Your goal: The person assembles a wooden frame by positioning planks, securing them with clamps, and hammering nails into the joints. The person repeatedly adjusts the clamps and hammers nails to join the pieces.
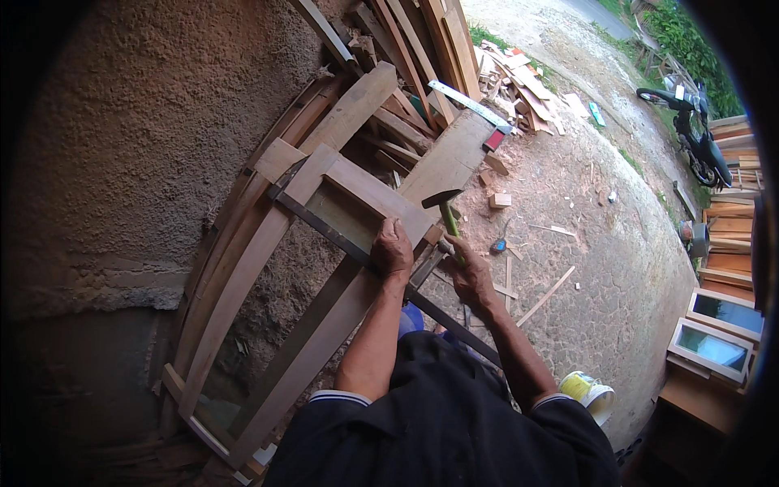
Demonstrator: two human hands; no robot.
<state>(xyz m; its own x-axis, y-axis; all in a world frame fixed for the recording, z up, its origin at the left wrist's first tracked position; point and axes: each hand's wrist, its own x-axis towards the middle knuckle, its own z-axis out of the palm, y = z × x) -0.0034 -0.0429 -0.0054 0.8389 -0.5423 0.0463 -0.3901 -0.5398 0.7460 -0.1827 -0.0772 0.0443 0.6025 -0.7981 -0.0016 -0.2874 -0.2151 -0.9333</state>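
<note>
A long wooden frame (236, 304) with two stiles and a short panel at its far end lies in front of me, slanting to the lower left. Across it runs a dark metal bar clamp (320, 229). My left hand (391, 247) is closed over the frame's right stile, beside the clamp bar; its fingertips are partly hidden. In my right hand (472, 280) is a hammer (444, 200) with a dark head and green handle, head pointing up and away. A small wood block (434, 235) sits at the frame's right edge, near the clamp's end and my right hand.
A wide board (454, 158) carries a metal square (471, 105) with a red stock. Planks (422, 45) lean beyond, beside scrap wood (523, 81). A rough wall (146, 146) borders the left. At right are a bucket (591, 395), a motorcycle (698, 142) and glazed frames (710, 349).
</note>
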